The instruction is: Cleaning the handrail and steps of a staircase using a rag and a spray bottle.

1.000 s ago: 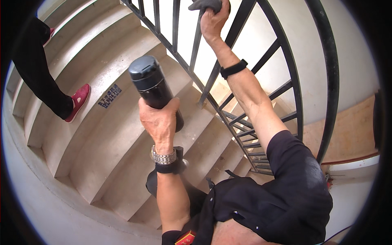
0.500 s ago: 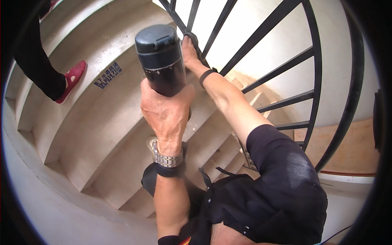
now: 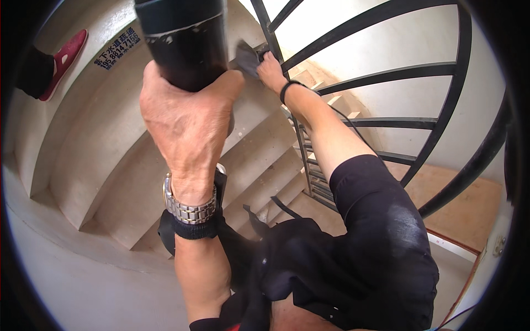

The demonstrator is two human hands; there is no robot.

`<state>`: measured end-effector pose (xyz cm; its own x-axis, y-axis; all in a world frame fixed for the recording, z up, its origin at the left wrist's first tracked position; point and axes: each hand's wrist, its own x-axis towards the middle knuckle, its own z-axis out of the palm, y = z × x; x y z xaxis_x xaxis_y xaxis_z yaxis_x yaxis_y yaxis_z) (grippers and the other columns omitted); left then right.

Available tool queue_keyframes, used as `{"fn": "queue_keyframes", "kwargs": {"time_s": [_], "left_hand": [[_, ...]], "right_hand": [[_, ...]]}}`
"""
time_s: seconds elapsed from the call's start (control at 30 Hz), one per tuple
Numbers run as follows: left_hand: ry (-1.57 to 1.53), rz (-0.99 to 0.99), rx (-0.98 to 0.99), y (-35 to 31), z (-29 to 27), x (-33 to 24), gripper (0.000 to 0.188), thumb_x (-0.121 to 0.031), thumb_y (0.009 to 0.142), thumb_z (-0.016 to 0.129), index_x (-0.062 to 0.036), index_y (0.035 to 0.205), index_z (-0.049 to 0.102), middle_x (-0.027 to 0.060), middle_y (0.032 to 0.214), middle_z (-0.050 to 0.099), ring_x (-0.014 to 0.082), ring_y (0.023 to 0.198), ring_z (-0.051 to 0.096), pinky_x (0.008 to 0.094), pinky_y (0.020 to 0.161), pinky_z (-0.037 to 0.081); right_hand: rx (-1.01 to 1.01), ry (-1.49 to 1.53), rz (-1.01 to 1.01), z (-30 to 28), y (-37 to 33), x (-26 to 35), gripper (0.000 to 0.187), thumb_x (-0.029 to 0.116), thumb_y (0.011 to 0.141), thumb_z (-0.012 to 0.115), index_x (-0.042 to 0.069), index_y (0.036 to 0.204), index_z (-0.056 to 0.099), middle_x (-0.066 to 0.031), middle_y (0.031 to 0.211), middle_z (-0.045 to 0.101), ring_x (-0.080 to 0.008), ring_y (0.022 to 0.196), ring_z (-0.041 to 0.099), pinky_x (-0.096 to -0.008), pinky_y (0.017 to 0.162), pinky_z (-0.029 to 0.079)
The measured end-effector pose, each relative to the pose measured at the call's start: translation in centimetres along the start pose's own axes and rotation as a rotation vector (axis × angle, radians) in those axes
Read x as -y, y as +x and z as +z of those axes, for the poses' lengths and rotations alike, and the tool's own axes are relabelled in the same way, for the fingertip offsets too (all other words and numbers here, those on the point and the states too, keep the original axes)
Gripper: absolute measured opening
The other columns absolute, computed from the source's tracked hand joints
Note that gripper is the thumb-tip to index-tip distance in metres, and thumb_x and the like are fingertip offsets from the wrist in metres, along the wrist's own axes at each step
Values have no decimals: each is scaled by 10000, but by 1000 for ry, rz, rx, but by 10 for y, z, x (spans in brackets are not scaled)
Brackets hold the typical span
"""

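Observation:
My left hand (image 3: 185, 118), with a metal-banded watch (image 3: 190, 211) and a black wristband, is closed around a black cylindrical bottle (image 3: 187, 55) held over the stairs. Its upper end runs out of the picture. Farther off, beside the black metal railing (image 3: 375, 77), my right hand (image 3: 269, 71) grips a dark, limp cloth (image 3: 247, 59). The cloth is blurred and hangs to the left of an upright bar. The fingers of my right hand are partly hidden.
Curved pale stone steps (image 3: 124, 182) wind down toward the lower right. A person's red shoe (image 3: 67, 58) stands on a step at the upper left, near a printed blue notice (image 3: 117, 48). A pale wall (image 3: 61, 276) borders the steps at the lower left.
The bottle and my left hand have moved up, left and closer to the camera. My right hand has shifted slightly right and down, and the cloth now swings out left of the bar.

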<state>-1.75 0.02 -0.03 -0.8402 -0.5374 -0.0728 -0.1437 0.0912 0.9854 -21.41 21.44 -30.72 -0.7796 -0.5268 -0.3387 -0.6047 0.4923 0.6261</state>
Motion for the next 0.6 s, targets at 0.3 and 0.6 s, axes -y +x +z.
{"fn": "queue_keyframes", "kwargs": {"time_s": [0.3, 0.6], "left_hand": [[-44, 51, -12, -25, -7, 13, 394, -169, 621, 760, 12, 939, 615, 108, 847, 692, 225, 773, 655, 342, 749, 524], [-100, 140, -7, -41, -2, 0, 411, -190, 618, 777, 12, 943, 627, 117, 833, 697, 251, 760, 673, 357, 751, 536]], "right_hand": [[78, -214, -329, 43, -58, 43, 290, 290, 957, 539, 206, 1093, 781, 11, 1162, 735, -249, 1237, 580, -481, 1163, 253], [-187, 1493, 741, 28, -105, 19, 282, -25, 847, 463, -70, 995, 699, -236, 1003, 720, -367, 905, 714, -437, 778, 587]]}}
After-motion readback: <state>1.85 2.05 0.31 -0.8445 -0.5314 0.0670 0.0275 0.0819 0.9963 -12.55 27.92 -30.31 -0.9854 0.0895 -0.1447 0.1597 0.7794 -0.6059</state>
